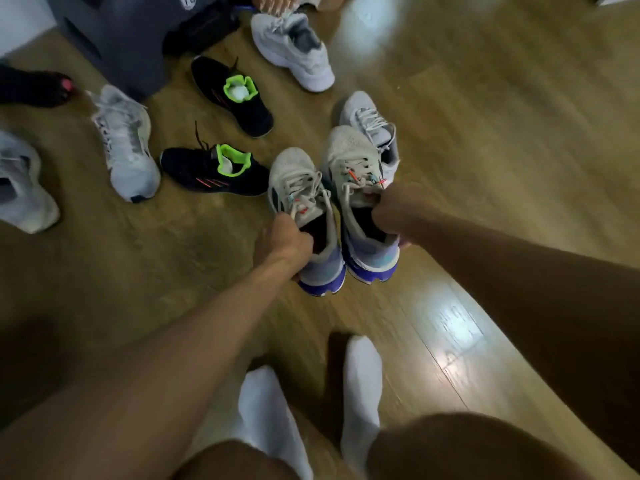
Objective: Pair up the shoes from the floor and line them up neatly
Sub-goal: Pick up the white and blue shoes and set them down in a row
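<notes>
Standing in white socks (270,420) on a glossy wood-plank floor (502,140), with glare lying at lower right and top centre and a dark box (121,36) filling the upper left corner. Holding the beige pair at centre frame, side by side and nearly touching, toes pointing up-frame and purple heels toward the bottom edge. Clamping the left grip (287,242) on the collar of the left beige shoe (301,181), fingers curling into the opening; clamping the right grip (388,209) on the tongue and collar of the right beige shoe (349,154). Not being able to tell whether the soles are lifted or resting on the boards.

Judging these as light, with soft knit uppers giving under the fingers and firmer foam soles keeping their shape. Treating the collar as the sound place to take hold, and minding the loose laces. Expecting the polished boards to be letting soles slide easily when nudging a pair straight.

Leaving two black shoes with green lining (214,171) at centre left, lying at different angles, and white shoes (294,50) scattered at top centre, along the left side and just behind the beige pair.
</notes>
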